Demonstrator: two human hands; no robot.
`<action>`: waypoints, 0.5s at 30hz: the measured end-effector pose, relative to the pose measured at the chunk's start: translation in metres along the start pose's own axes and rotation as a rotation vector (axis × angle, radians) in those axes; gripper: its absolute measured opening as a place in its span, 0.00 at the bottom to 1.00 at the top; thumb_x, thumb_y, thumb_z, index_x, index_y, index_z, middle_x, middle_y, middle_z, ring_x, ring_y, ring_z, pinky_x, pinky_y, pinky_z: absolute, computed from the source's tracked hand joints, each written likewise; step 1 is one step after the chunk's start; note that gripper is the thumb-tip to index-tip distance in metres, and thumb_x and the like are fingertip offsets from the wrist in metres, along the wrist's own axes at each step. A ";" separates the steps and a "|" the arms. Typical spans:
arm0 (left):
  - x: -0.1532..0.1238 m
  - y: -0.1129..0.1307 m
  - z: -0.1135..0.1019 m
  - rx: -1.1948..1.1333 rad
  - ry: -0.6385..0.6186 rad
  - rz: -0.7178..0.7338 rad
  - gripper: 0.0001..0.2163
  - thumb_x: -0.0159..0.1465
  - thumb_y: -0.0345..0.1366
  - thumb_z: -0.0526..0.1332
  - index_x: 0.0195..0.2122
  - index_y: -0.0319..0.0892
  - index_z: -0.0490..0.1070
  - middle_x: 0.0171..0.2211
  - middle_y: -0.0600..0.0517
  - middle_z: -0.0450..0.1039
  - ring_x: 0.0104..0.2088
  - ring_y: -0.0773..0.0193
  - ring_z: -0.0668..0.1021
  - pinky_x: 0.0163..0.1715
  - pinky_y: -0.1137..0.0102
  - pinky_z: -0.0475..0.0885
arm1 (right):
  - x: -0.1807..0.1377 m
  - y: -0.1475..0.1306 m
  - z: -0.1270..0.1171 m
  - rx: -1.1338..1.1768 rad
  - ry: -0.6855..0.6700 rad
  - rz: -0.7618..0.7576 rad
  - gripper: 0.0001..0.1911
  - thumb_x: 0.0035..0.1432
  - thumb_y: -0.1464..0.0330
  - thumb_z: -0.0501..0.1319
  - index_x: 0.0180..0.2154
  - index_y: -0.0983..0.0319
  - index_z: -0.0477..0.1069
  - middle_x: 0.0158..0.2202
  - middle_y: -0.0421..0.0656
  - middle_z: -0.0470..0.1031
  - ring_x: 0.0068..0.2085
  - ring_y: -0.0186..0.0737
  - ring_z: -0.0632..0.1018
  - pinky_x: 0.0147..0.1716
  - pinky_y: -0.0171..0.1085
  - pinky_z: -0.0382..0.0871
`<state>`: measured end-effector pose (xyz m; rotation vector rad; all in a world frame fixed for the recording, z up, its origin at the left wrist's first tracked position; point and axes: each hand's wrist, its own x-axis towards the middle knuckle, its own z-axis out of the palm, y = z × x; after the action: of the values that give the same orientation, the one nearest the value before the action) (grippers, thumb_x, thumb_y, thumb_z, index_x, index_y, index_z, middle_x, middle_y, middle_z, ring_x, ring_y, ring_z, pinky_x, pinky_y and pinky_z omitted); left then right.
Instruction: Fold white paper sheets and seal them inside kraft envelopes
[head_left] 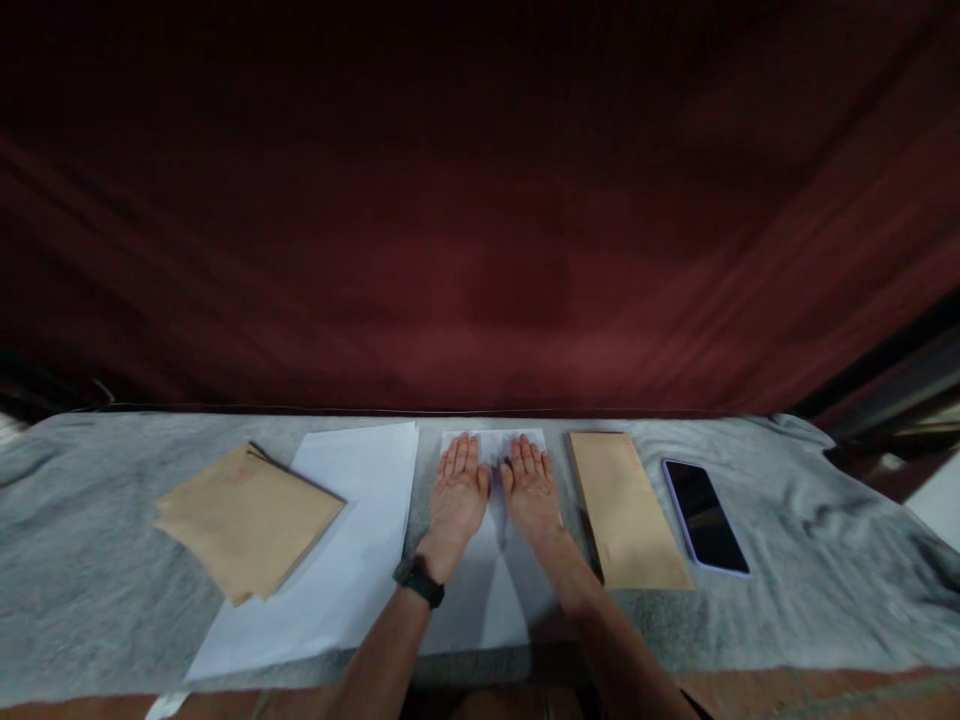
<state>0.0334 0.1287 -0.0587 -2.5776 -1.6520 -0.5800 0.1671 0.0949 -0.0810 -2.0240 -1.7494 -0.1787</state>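
Dark red curtain behind, grey cloth over the table (787, 600), and we've got both palms down on paper.

Our left hand (457, 495) and right hand (531, 490) lie flat with fingers spread, side by side on a white sheet (480, 600) mid-table near the front edge. Leftward sit more white paper (352, 540) and brown envelopes (244, 520); rightward another envelope (626, 510), then a phone (705, 515).

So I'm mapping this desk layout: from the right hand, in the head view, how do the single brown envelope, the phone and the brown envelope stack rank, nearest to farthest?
From the right hand, flat on the white sheet:
1. Single brown envelope, just to its right.
2. Phone, farther right, beyond that envelope.
3. Brown envelope stack, far left, past the left hand and the white paper stack.
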 end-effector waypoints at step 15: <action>-0.045 -0.015 -0.007 0.079 -0.088 -0.033 0.27 0.74 0.41 0.44 0.68 0.29 0.58 0.69 0.37 0.57 0.70 0.52 0.60 0.68 0.55 0.58 | -0.018 0.011 -0.011 -0.091 -0.065 0.013 0.29 0.73 0.61 0.48 0.67 0.71 0.58 0.69 0.57 0.59 0.68 0.53 0.64 0.67 0.50 0.55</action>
<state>0.0014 0.0942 -0.0693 -2.5595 -1.7098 -0.3994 0.1769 0.0731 -0.0804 -2.1266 -1.7971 -0.1938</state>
